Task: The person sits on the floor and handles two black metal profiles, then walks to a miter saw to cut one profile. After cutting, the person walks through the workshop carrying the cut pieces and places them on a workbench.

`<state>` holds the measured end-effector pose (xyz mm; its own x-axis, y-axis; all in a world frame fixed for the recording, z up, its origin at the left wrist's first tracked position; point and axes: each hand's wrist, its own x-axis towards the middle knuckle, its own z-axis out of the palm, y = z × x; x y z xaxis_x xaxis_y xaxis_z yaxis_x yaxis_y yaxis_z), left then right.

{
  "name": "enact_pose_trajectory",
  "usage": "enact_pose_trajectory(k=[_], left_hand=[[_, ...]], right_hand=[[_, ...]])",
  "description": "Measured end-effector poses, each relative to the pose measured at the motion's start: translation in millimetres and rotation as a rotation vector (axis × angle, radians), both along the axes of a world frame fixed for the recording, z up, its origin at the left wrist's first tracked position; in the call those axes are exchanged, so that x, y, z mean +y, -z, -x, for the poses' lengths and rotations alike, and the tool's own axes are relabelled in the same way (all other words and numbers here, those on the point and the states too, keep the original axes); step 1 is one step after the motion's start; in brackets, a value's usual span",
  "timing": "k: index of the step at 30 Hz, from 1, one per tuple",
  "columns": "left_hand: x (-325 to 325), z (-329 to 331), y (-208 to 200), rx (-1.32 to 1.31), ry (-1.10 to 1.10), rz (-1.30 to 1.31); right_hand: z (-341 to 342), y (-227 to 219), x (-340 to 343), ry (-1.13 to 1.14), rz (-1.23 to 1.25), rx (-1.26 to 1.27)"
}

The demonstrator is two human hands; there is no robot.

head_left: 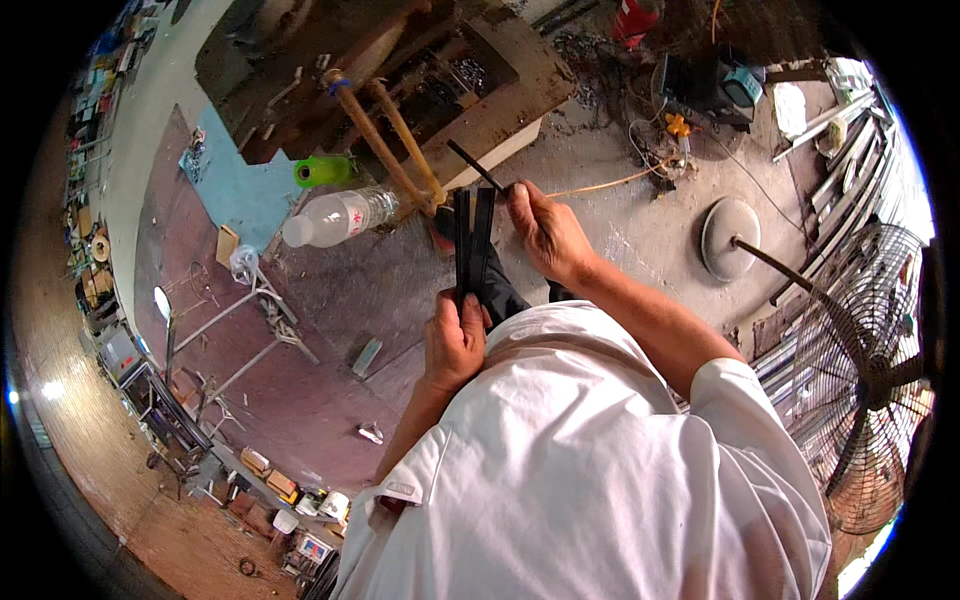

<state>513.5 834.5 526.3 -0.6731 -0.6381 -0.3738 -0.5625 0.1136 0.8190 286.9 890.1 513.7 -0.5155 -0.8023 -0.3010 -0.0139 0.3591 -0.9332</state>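
Observation:
My left hand [455,338] is closed around the lower end of several flat black strips [473,245], held upright in front of my body. Their upper ends spread slightly apart. Just to the right, my right hand [550,232] pinches one thin black strip [474,165] near its lower end. That piece slants up and to the left, and its tip is near the edge of a brown, grimy metal machine table [500,110]. What the strips are made of I cannot tell.
A large clear plastic bottle [340,218] and a green roll [325,170] are by the machine. To the right is a standing fan [868,390] with a round base [729,240], near long metal bars [850,185]. A metal frame [255,315] stands left.

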Motion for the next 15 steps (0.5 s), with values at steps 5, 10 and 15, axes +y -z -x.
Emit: enact_pose_trajectory(k=[5, 10, 15], left_hand=[[2, -4, -3, -0.061, 0.000, -0.066], [3, -10, 9, -0.018, 0.013, -0.088], [0, -8, 11, -0.037, 0.021, -0.141]], right_hand=[[-7, 21, -13, 0.020, -0.083, 0.113], [-7, 33, -21, 0.092, 0.009, -0.005], [-3, 51, -25, 0.099, 0.021, -0.095]])
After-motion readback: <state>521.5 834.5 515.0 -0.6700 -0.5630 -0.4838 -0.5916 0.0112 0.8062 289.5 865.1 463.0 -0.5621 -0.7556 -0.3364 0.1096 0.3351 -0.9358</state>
